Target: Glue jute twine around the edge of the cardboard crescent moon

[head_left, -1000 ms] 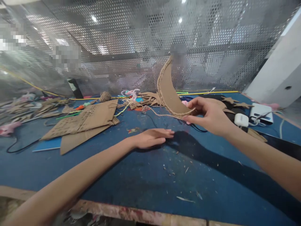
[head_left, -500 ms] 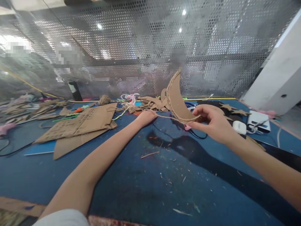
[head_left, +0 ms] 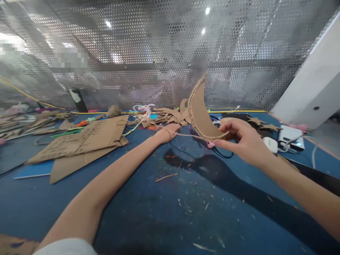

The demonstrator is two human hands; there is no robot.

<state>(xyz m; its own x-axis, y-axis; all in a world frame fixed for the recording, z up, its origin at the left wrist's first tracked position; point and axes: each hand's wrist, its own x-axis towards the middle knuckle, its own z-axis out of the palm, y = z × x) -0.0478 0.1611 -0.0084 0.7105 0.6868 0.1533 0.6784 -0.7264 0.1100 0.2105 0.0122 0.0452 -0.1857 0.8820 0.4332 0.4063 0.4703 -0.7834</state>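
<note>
A cardboard crescent moon (head_left: pixel 201 113) stands upright above the table, with twine along its outer curved edge. My right hand (head_left: pixel 239 140) pinches its lower tip between thumb and fingers. From that tip a length of twine (head_left: pixel 187 135) runs left to my left hand (head_left: pixel 170 132) and passes over it toward a tangle of string. My left hand reaches forward, low beside the cardboard scraps (head_left: pixel 174 115); its fingers are turned away and hidden. Behind the moon's lower edge shows a small pink tool tip (head_left: pixel 210 145) with a black cord.
Flat cardboard sheets (head_left: pixel 87 140) lie at left, with a twine ball (head_left: pixel 113 111) behind. Cardboard stars (head_left: pixel 269 127), a white earbud case (head_left: pixel 270 144) and a white power bank (head_left: pixel 291 137) sit at right. A perforated metal screen (head_left: pixel 148 53) rises behind the blue table (head_left: pixel 148 216).
My left hand has shifted slightly forward and right, and the twine now crosses its back. The crescent stays in my right hand, nearly still. The view has turned a little.
</note>
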